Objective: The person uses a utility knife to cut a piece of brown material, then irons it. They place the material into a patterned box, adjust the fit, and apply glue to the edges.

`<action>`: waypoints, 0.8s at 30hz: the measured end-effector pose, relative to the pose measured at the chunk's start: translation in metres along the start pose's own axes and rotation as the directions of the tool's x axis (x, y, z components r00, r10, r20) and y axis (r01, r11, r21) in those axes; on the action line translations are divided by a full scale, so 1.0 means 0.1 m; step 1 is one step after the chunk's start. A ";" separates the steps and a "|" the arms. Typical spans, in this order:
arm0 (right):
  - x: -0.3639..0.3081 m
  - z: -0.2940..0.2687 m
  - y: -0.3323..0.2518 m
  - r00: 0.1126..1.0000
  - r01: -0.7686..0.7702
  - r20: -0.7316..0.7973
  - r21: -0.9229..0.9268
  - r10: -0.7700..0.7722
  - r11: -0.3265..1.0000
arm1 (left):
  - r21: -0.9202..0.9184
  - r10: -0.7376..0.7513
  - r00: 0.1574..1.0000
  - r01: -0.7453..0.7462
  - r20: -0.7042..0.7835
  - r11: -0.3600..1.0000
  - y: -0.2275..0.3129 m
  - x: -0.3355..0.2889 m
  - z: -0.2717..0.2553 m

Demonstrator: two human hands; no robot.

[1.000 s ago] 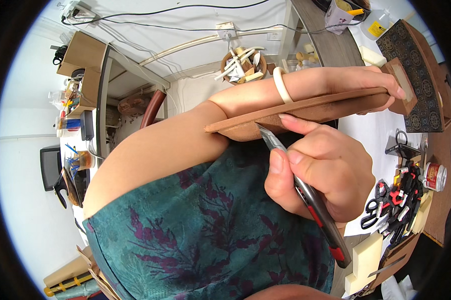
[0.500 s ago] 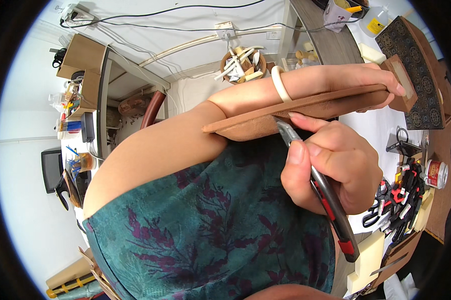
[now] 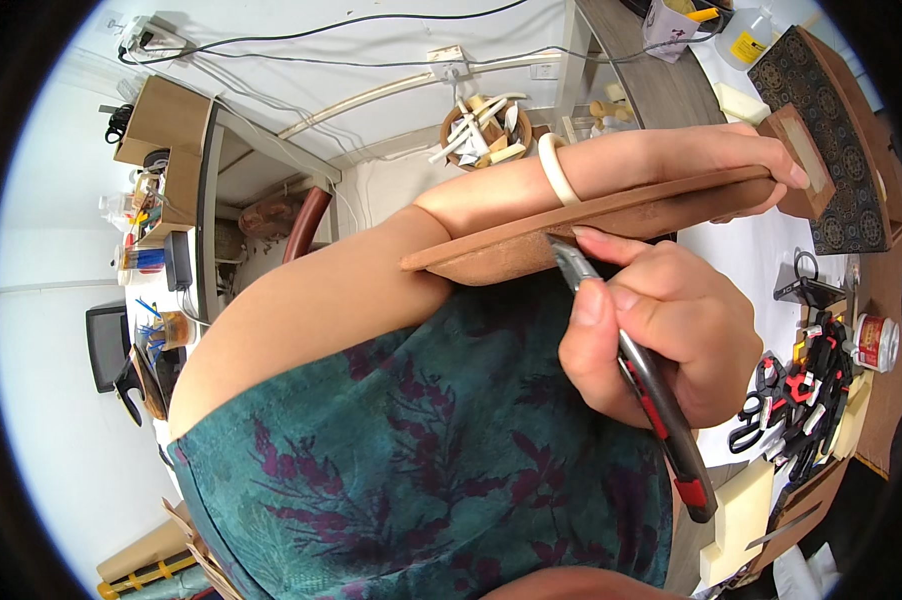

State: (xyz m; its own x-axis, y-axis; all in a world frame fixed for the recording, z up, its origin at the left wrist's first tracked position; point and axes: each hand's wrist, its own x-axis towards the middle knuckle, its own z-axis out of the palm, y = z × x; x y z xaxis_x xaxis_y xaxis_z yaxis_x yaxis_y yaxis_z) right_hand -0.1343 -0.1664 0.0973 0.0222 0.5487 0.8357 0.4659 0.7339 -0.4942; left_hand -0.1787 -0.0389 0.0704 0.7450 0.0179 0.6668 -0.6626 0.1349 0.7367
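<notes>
My left hand [image 3: 716, 155] is wrapped round the far right end of a long brown piece with a suede-like surface [image 3: 516, 245]. The piece has a flat rim and a rounded belly, and its near left end lies against my left forearm. In my right hand [image 3: 676, 330] is a black and red utility knife [image 3: 666, 425], thumb and fingers closed round its front part. The blade tip meets the belly of the piece just under the rim. My right forefinger rests close by the blade. A cream bangle [image 3: 559, 172] circles my left wrist.
Green patterned cloth [image 3: 401, 470] covers my lap. On the right, a white-topped table holds several scissors and cutters [image 3: 801, 390], a jar [image 3: 874, 343] and a dark patterned box [image 3: 816, 140]. A pot of offcuts [image 3: 486, 135] stands behind. Cluttered shelving [image 3: 176, 180] is at left.
Almost nothing differs. The brown piece and my left arm have shifted very slightly left; the knife blade stays at the same part of the piece.
</notes>
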 end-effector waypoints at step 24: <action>0.03 -0.06 0.00 1.000 -0.028 0.016 0.028 0.027 0.999 | -0.033 -0.100 0.995 0.099 -0.017 0.995 -0.09 0.16 -0.08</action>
State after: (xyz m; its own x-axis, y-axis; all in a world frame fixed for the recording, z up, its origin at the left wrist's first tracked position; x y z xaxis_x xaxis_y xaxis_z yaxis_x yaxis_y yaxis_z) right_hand -0.1294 -0.1671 0.1016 0.0208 0.5748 0.8180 0.4405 0.7292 -0.5236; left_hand -0.1600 -0.0324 0.0731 0.8085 0.0215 0.5881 -0.5828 0.1685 0.7950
